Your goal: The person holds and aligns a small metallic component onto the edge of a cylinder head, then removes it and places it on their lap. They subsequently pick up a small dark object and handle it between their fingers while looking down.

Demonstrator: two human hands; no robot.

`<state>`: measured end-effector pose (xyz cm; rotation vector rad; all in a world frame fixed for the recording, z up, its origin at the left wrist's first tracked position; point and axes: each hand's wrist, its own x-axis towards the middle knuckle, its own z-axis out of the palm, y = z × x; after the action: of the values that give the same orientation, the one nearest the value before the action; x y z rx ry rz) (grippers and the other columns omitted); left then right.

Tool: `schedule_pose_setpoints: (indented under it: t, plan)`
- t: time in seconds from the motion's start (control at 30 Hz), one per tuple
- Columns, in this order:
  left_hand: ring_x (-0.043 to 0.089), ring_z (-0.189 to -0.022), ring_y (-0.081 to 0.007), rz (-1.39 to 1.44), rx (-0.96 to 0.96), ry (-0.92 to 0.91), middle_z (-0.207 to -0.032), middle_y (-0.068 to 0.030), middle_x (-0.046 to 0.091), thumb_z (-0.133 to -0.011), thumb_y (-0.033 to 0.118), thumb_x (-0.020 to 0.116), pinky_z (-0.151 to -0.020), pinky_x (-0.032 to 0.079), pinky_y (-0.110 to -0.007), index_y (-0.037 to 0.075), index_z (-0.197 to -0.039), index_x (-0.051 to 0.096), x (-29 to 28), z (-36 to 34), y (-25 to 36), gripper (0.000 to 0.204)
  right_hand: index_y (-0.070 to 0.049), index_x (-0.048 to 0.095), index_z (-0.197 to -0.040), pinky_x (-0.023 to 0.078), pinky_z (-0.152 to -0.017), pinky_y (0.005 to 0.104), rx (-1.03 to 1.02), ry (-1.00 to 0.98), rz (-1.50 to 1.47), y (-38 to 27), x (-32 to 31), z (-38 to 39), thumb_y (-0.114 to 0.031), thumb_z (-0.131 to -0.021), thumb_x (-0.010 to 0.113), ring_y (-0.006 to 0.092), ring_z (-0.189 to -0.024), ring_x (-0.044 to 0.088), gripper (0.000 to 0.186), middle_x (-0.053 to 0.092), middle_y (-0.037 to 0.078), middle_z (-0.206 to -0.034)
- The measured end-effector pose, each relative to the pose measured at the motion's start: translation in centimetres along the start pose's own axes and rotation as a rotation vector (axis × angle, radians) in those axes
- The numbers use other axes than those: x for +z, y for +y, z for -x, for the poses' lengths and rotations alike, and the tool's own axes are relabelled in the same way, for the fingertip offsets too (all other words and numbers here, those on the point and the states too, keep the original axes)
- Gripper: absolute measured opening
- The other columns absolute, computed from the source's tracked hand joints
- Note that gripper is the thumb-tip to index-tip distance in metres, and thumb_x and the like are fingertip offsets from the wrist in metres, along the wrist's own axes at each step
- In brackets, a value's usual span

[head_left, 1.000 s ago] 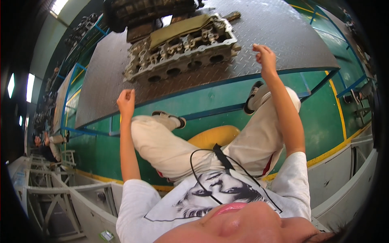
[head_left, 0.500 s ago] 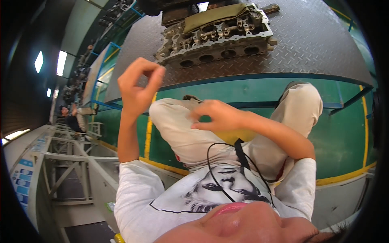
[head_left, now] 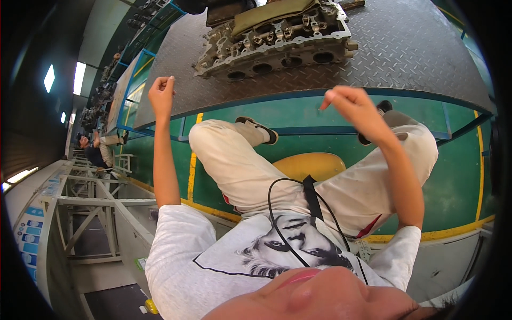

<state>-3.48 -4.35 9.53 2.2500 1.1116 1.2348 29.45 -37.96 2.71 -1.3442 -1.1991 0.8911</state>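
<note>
two bare hands are raised on either side of the middle of the frame, with a cylinder head (head_left: 277, 47) lying on a metal tread-plate table (head_left: 410, 48) at the upper centre. its long axis runs from left to right, tilted slightly so that the right end sits higher in the frame. a row of four round openings (head_left: 292, 62) along its near side points toward the lower edge, and the metal valve parts lie open on top. an olive-green strip (head_left: 272, 16) lies lengthwise along its far side.

the left hand (head_left: 161, 97), left of centre, is nearest the cylinder head's left end but apart from it; its fingers curl in to the thumb, and one cannot tell whether anything is pinched there. the right hand (head_left: 354, 109), right of centre, appears below the cylinder head's right end, by the table's near edge, fingers bent and slightly blurred; whether it grips something small cannot be told.

a yellow stool (head_left: 311, 165) shows between the knees, above the green floor (head_left: 453, 165).
</note>
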Motion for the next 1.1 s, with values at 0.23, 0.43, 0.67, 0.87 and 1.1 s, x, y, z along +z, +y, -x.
schedule_pose_setpoints:
  t: [0.23,0.43,0.67,0.87,1.1]
  plan:
    - [0.049,-0.050,-0.0050,0.207,-0.198,-0.069,-0.059,0.0006,0.054,-0.084,0.016,0.064,-0.044,0.035,-0.019,0.003,-0.077,0.061,6.3,3.0,-5.0,0.015,-0.007,0.060,-0.081,0.016,-0.046,0.0217,0.156,0.155,-0.078,2.4,-6.8,-2.1,-0.034,-0.093,0.052,0.0030,-0.049,0.022,0.030,0.027,-0.009,-0.054]
    - [0.050,-0.050,-0.0067,0.315,-0.296,-0.079,-0.059,-0.0009,0.053,-0.083,0.017,0.065,-0.044,0.036,-0.021,0.001,-0.076,0.061,8.3,2.8,-7.2,0.018,-0.006,0.065,-0.086,0.018,-0.046,0.0205,0.229,0.221,0.034,4.4,-8.1,-4.3,-0.035,-0.091,0.056,0.0017,-0.049,0.025,0.031,0.032,-0.009,-0.055]
    - [0.050,-0.049,-0.0075,0.233,-0.328,-0.090,-0.059,-0.0015,0.055,-0.083,0.017,0.063,-0.045,0.037,-0.023,0.000,-0.079,0.063,9.8,0.8,-9.7,0.017,-0.008,0.068,-0.087,0.021,-0.046,0.0195,0.263,0.327,0.084,7.7,-9.3,-6.9,-0.032,-0.086,0.063,0.0013,-0.051,0.030,0.025,0.039,-0.008,-0.057]
    - [0.055,-0.052,-0.0098,0.045,-0.261,-0.042,-0.062,-0.0053,0.062,-0.082,0.019,0.064,-0.050,0.043,-0.025,-0.002,-0.081,0.064,10.7,0.9,-10.0,0.021,-0.006,0.069,-0.084,0.028,-0.049,0.0198,0.195,0.439,0.296,9.4,-9.6,-7.9,-0.032,-0.084,0.067,0.0036,-0.055,0.039,0.026,0.048,-0.004,-0.060]
    - [0.059,-0.056,-0.0145,-0.067,-0.133,0.060,-0.066,-0.0102,0.064,-0.081,0.019,0.064,-0.056,0.046,-0.029,-0.001,-0.084,0.065,10.5,0.5,-10.4,0.020,-0.001,0.069,-0.090,0.039,-0.055,0.0211,0.052,0.556,0.525,9.8,-8.8,-8.8,-0.028,-0.084,0.068,0.0063,-0.058,0.047,0.029,0.058,-0.001,-0.065]
